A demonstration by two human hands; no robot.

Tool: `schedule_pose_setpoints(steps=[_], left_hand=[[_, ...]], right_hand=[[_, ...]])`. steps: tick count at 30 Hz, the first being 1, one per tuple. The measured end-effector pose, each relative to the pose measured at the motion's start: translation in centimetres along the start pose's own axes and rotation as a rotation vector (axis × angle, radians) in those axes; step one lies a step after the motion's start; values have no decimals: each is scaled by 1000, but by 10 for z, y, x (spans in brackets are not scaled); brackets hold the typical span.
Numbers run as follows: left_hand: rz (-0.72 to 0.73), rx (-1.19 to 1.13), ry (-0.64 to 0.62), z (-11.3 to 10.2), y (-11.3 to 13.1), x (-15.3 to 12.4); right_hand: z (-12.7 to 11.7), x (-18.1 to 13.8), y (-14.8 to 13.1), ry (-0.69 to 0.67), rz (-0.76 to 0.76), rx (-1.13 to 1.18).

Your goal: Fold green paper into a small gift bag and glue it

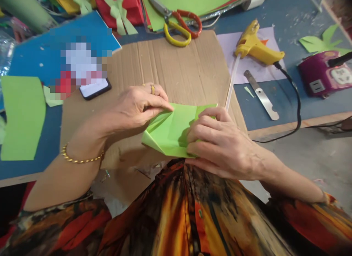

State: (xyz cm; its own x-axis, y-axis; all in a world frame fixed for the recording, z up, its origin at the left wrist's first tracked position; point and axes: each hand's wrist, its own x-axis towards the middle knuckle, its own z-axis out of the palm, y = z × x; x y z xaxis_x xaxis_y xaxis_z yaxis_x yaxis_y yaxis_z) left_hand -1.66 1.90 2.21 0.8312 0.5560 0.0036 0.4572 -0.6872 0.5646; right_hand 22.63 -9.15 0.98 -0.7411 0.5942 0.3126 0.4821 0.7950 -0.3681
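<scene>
A folded piece of light green paper [180, 124] is held over the front part of a cardboard sheet [181, 69]. Its left end has a triangular flap and open layers, and crease lines run across its middle. My left hand [143, 103] pinches the upper left edge between thumb and fingers. Across the right end lies my right hand [217, 140], its fingers curled over the paper, with the thumb side partly hidden. A white glue stick reaches down from the yellow glue gun [254, 45] to near my right hand.
Red-and-yellow-handled scissors [181, 25] lie at the cardboard's far edge. To the right are a metal blade tool [262, 96] and a purple power socket box [324, 74]. A phone [95, 88], partly pixelated, and a green paper piece [23, 116] lie left. A red paper bag [132, 8] stands behind.
</scene>
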Motion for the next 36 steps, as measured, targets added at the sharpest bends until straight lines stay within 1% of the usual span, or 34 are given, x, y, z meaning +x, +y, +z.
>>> schedule_pose_setpoints(steps=[4,7,12,16,18,20,21,22,23,24,25,26,28,30,33,36], left_hand=[[-31,-25,-13,-1,3,0],[-47,-56,-31,-7,4,-1],[-27,-61,-132,-17,8,-6],[-39,14,-93,-13,10,-8],[-42,29,-79,-9,11,-8],[-37,27,-82,-8,11,-8],[-34,24,-86,-8,11,-8],[-29,19,-86,-8,11,-9],[-27,13,-86,-9,11,-9],[-29,6,-88,-10,12,-9],[-35,-3,-94,-11,12,-10],[-42,-13,-102,-12,13,-10],[-49,-33,-113,-13,14,-11],[-46,-40,-118,-13,15,-11],[-40,-45,-120,-12,16,-11],[-63,-131,-138,-11,15,-13]], right_hand=[[1,3,-2,-52,-22,-23],[-3,9,-3,-93,-36,-17],[-4,19,0,-151,-79,6],[-10,20,2,-136,-51,-37],[-18,12,-1,-75,-13,-61],[-26,-3,-7,53,81,-73],[-29,-11,-11,164,190,-98],[-30,-19,-15,310,316,-120],[-29,-26,-19,406,478,-130],[-26,-32,-22,446,578,-109],[-22,-36,-24,420,638,-31],[-18,-38,-26,355,669,79],[-9,-35,-27,240,688,292],[-3,-27,-27,162,713,408],[-2,-15,-25,90,764,413],[-4,-7,-21,47,786,375]])
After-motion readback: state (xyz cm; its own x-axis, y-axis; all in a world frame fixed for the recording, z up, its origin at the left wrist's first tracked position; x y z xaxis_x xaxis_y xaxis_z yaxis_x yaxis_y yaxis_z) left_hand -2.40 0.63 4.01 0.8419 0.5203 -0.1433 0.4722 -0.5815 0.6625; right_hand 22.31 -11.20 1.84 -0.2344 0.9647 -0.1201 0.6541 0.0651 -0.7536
